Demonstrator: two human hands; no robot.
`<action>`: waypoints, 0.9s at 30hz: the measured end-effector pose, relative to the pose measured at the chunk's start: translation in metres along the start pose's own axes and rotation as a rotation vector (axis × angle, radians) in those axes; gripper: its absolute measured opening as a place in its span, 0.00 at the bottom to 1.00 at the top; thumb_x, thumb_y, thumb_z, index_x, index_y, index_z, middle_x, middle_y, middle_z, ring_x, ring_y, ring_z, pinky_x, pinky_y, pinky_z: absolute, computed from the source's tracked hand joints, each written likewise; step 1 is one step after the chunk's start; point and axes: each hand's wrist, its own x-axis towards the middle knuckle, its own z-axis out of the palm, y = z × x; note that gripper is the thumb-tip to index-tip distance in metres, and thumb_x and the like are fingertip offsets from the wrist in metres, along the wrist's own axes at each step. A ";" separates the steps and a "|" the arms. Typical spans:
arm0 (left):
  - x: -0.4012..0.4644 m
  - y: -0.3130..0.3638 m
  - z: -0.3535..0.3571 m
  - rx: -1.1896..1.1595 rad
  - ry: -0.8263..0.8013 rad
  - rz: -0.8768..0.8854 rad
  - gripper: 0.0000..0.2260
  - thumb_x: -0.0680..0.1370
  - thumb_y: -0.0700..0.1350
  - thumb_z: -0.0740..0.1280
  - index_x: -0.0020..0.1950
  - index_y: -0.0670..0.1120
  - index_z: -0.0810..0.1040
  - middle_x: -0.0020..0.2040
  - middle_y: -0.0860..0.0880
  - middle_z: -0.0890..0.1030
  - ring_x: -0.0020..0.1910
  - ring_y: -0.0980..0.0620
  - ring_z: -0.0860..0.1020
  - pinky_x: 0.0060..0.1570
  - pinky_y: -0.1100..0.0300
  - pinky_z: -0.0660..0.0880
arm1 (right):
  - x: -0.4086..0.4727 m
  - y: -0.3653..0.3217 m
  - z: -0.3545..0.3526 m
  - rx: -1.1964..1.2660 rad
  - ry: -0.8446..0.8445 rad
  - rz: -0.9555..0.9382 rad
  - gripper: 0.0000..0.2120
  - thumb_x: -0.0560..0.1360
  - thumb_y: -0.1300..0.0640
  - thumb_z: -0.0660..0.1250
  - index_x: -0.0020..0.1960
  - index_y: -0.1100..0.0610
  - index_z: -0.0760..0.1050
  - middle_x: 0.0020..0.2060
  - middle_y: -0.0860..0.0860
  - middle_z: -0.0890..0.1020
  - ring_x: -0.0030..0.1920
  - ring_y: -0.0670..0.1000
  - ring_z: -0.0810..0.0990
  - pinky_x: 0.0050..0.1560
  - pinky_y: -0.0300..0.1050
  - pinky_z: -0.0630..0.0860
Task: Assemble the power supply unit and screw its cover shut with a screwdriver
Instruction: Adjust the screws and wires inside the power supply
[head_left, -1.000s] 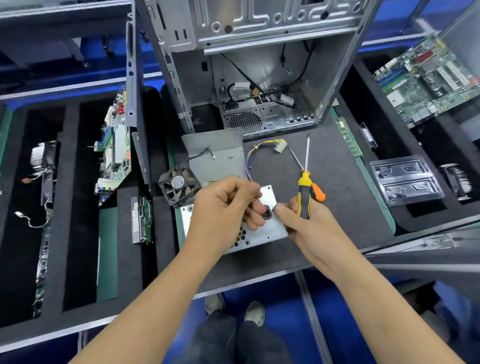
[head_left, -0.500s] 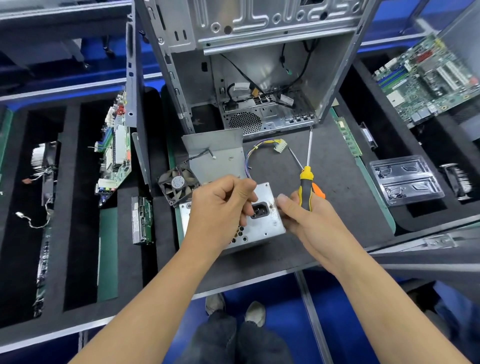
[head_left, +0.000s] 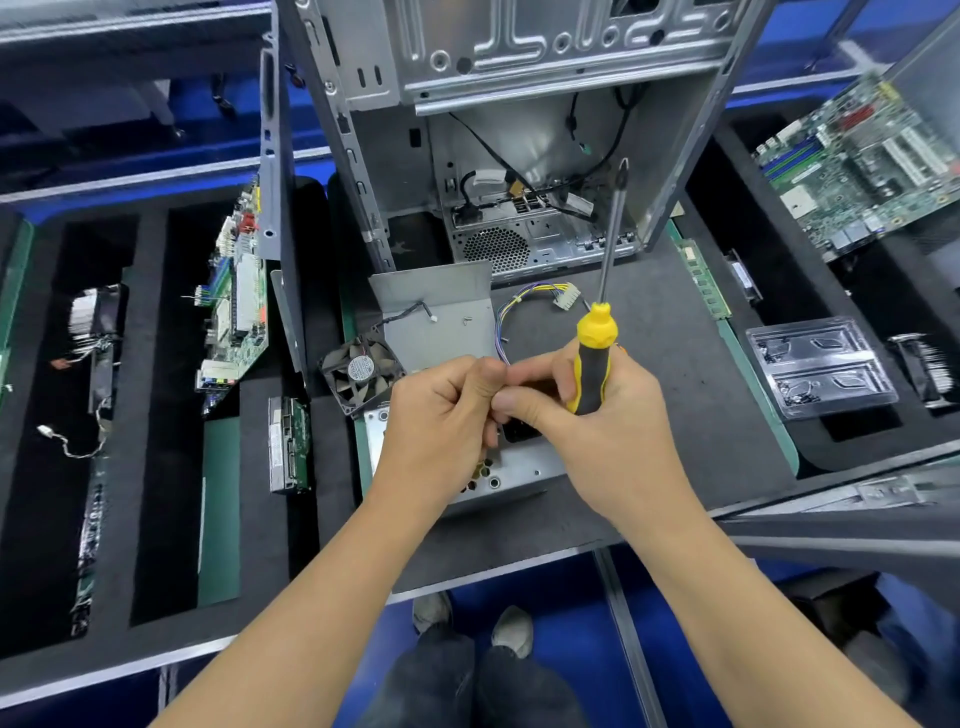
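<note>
The silver power supply unit (head_left: 511, 470) lies on the dark mat, mostly hidden under both hands. My left hand (head_left: 439, 410) is curled above it, fingertips pinched together against my right hand's fingertips; what they pinch is too small to see. My right hand (head_left: 597, 415) grips the yellow and black screwdriver (head_left: 592, 358), its shaft pointing up and away toward the case. The bent metal cover (head_left: 436, 317) lies just behind the unit with a small screw (head_left: 466, 320) on it. A black fan (head_left: 361, 371) sits at the unit's left, and a coloured wire bundle with white plug (head_left: 563, 296) runs behind.
An open computer case (head_left: 519, 156) stands behind the work area. A motherboard (head_left: 857, 161) lies at the right, another board (head_left: 236, 306) stands at the left. A clear plastic tray (head_left: 821, 369), a memory stick (head_left: 704, 278) and a drive (head_left: 288, 444) lie in foam slots.
My right hand has risen and swung the screwdriver more upright, with its tip now up by the case. Both hands have come together above the unit, fingertips touching.
</note>
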 end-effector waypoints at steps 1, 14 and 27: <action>0.000 0.000 -0.001 -0.003 0.000 -0.005 0.20 0.76 0.62 0.60 0.29 0.54 0.76 0.21 0.55 0.72 0.20 0.60 0.68 0.22 0.69 0.66 | 0.001 0.001 0.001 -0.020 0.005 -0.008 0.15 0.69 0.65 0.77 0.34 0.47 0.77 0.37 0.47 0.85 0.39 0.53 0.84 0.45 0.50 0.81; 0.000 0.000 -0.001 -0.026 0.160 0.023 0.09 0.76 0.52 0.69 0.37 0.57 0.84 0.30 0.54 0.77 0.28 0.58 0.73 0.28 0.65 0.72 | -0.001 0.018 -0.042 -0.385 0.035 0.079 0.15 0.75 0.63 0.69 0.38 0.44 0.74 0.41 0.38 0.84 0.42 0.42 0.81 0.42 0.37 0.75; -0.001 -0.002 0.011 -0.175 0.180 -0.042 0.14 0.82 0.32 0.62 0.50 0.48 0.82 0.41 0.50 0.86 0.40 0.51 0.85 0.41 0.62 0.80 | -0.040 0.044 -0.013 -0.512 0.234 -0.096 0.05 0.74 0.62 0.73 0.45 0.56 0.78 0.38 0.47 0.80 0.38 0.47 0.76 0.37 0.35 0.72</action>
